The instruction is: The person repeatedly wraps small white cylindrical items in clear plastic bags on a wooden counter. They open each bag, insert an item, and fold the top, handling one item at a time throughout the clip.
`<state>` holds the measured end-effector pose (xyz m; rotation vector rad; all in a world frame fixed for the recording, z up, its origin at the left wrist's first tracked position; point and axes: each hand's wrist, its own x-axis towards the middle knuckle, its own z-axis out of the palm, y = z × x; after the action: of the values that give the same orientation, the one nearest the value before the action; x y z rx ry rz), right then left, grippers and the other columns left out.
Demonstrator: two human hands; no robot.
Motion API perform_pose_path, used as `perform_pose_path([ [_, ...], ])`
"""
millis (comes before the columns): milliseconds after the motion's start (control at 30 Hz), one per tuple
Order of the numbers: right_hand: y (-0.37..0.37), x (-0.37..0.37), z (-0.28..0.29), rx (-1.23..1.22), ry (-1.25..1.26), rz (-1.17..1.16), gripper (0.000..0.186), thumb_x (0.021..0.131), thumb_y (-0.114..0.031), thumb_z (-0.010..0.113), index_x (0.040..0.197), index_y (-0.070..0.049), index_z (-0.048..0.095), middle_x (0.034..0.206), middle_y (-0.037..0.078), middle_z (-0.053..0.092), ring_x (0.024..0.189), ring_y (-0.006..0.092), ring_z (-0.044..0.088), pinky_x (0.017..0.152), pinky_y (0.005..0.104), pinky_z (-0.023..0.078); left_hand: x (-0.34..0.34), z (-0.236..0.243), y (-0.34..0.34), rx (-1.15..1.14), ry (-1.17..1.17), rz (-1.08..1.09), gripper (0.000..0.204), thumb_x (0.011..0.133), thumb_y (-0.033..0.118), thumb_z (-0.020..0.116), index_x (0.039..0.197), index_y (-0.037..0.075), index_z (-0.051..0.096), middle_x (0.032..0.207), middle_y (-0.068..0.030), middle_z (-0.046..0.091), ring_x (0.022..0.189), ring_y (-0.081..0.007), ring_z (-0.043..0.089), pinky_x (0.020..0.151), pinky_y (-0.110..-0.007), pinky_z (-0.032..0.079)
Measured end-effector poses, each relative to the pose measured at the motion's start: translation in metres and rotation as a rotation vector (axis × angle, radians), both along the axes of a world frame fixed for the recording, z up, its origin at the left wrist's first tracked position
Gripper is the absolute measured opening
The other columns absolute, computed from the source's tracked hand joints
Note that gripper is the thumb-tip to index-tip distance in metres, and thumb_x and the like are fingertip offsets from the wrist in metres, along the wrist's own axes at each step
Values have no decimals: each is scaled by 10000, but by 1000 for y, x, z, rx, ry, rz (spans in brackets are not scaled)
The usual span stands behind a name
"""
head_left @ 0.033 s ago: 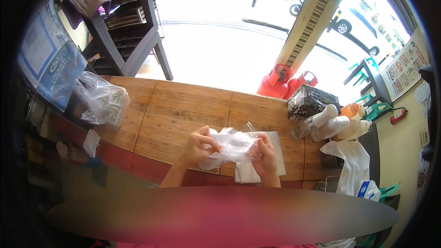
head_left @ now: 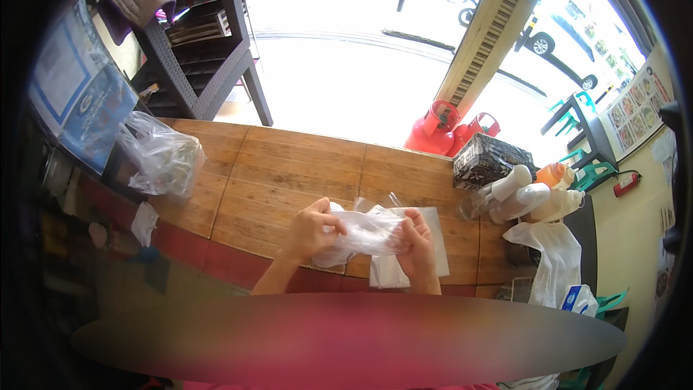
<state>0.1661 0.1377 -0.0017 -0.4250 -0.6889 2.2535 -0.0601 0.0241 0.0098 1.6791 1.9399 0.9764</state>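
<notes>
My left hand [head_left: 312,230] and my right hand [head_left: 416,245] are both closed on a crumpled clear plastic bag [head_left: 364,235], held between them just above a wooden counter [head_left: 289,166]. The left hand grips the bag's left end and the right hand pinches its right end. Under the bag, a flat stack of clear plastic bags [head_left: 435,222] lies on the counter, partly hidden by my right hand.
A bunched clear bag [head_left: 160,155] sits at the counter's left end. At the right are a black box [head_left: 491,160], lying stacks of cups [head_left: 516,195], an orange-topped bottle [head_left: 556,173] and a hanging white bag [head_left: 556,260]. Red gas cylinders [head_left: 440,126] and stacked dark chairs [head_left: 195,50] stand beyond.
</notes>
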Motion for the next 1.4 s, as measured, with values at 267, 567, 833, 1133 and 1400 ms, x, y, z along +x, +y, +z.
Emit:
perform_pose_path([
  [267,1,-36,40,1060,-817,-498,312,861,23,643,1156,-41,565,891,84,620,749,220,599,695,323,488,11,36,29,-43,424,246,731,762,-41,609,1439,163,426,1196,-123,418,967,-331,578,773,-434,554],
  [567,3,-65,45,1087,-1056,262,184,857,-1,547,993,11,671,1076,174,647,985,366,634,782,348,537,39,81,25,208,328,-144,896,737,-49,596,1534,224,290,1169,-126,433,941,-318,589,704,-388,580],
  [833,48,-60,-44,559,-564,49,328,968,-182,544,1258,-29,571,1263,129,585,1183,214,542,1010,317,438,90,57,0,327,545,-545,591,837,57,565,1403,201,479,1015,-66,502,847,-189,552,543,-252,546],
  [1133,41,-23,-77,817,-620,-337,368,944,-192,602,1264,-30,521,1236,109,546,1170,215,513,1007,357,411,80,43,1,240,448,-320,492,808,35,578,1297,22,530,1061,-105,439,972,-226,524,670,-243,556],
  [1400,16,-53,-24,884,-574,-105,315,915,-191,599,1172,-16,548,1187,162,562,1128,258,539,953,383,434,87,42,0,287,314,-416,691,842,52,560,1495,175,374,1078,-89,436,918,-188,507,635,-246,553],
])
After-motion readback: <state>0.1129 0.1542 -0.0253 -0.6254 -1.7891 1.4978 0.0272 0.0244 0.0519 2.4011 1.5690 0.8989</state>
